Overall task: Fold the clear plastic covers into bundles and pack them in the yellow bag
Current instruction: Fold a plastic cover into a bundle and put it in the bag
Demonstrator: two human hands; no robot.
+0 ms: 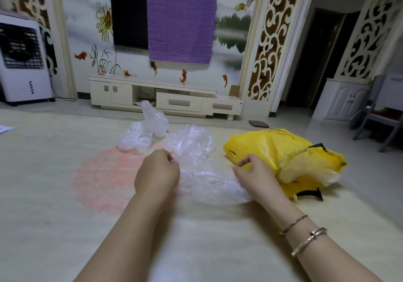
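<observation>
A clear plastic cover (206, 179) lies spread on the pale floor mat in front of me. My left hand (158, 173) pinches its left edge with curled fingers. My right hand (254, 175) pinches its right edge, close to the yellow bag (281, 150). The yellow bag lies on its side to the right, crumpled, with a lighter bag showing at its mouth. More crumpled clear plastic covers (144, 132) sit in a heap just beyond the spread one.
A cream TV cabinet (165, 98) stands against the far wall under a TV partly draped in purple cloth (181, 23). A white air cooler (23, 61) stands at far left. A grey chair (377, 111) is at right. A dark flat scale (258, 123) lies behind the bag.
</observation>
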